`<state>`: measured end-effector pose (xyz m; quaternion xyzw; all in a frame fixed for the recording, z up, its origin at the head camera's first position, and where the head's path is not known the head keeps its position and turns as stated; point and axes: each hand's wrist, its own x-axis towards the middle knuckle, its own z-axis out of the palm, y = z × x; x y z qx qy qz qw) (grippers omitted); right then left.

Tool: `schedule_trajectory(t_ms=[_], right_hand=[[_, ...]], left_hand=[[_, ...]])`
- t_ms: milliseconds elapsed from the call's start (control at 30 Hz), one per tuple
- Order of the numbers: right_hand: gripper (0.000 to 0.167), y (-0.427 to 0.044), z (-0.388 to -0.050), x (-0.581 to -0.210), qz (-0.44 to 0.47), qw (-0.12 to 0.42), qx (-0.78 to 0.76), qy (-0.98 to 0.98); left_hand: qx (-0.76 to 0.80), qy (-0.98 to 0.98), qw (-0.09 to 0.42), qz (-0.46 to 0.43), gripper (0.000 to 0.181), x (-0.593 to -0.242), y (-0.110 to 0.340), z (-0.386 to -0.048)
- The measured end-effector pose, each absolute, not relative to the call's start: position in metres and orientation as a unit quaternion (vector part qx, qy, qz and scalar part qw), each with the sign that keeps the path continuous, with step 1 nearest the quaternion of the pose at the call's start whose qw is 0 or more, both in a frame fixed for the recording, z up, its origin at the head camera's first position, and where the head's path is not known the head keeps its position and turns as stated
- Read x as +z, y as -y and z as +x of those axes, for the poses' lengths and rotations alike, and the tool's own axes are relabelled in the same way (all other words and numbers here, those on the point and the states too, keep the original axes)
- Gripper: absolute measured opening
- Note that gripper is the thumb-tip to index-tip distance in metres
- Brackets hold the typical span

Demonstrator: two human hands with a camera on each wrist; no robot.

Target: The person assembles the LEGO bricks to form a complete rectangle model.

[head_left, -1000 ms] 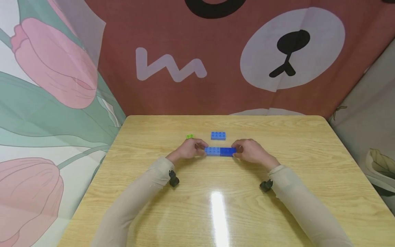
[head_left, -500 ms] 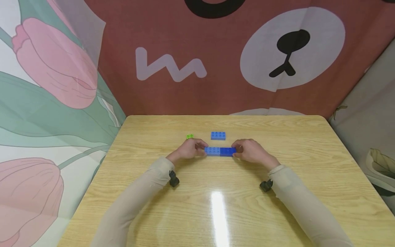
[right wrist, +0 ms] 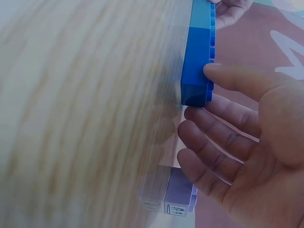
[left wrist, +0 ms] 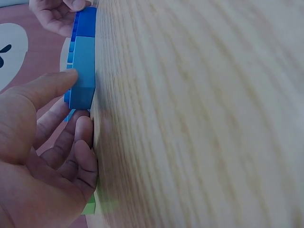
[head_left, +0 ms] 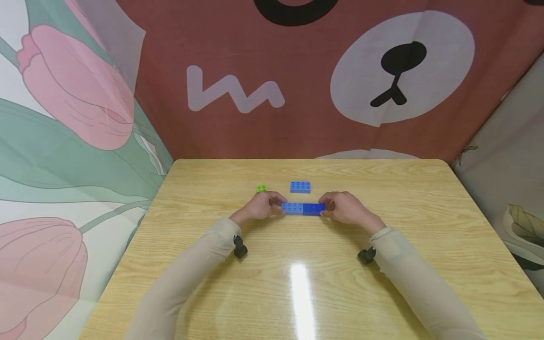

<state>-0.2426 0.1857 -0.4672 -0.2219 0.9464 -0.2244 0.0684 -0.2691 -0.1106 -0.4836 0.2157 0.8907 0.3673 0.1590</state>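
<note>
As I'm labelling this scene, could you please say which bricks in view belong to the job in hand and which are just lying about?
In the job:
light blue brick, held by the left hand
dark blue brick, held by the right hand

Seemingly just lying about:
separate blue brick, behind that pair
green brick, partly hidden
lilac brick, near the right hand

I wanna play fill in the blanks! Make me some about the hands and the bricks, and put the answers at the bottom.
1. The left hand holds the light blue brick, lined up end to ____ with the dark blue brick in the right hand.
2. Farther back, another blue brick has ____ studs.
3. The small brick partly hidden behind the left hand is ____.

Answers: end; eight; green
</note>
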Motion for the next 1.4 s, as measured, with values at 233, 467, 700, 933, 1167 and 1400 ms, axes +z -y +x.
schedule_trajectory(t_ms=[233,467,700,933,1167,1400], right_hand=[[0.037,-0.187,-0.245,-0.465,-0.216,0.067,-0.234,-0.945],[0.035,-0.186,-0.250,-0.461,-0.201,0.067,-0.261,-0.942],[0.034,-0.181,-0.259,-0.456,-0.199,0.049,-0.271,-0.941],[0.035,-0.177,-0.264,-0.455,-0.188,0.043,-0.269,-0.944],[0.037,-0.176,-0.271,-0.455,-0.181,0.042,-0.275,-0.943],[0.036,-0.172,-0.277,-0.455,-0.172,0.049,-0.277,-0.944]], left_hand=[[0.362,-0.893,0.158,0.217,0.033,-0.485,0.111,-0.269],[0.366,-0.890,0.159,0.222,0.034,-0.486,0.111,-0.269],[0.363,-0.892,0.150,0.225,0.033,-0.486,0.111,-0.269],[0.359,-0.893,0.150,0.226,0.032,-0.484,0.111,-0.268],[0.362,-0.892,0.156,0.220,0.033,-0.483,0.111,-0.268],[0.363,-0.891,0.158,0.220,0.033,-0.486,0.112,-0.270]])
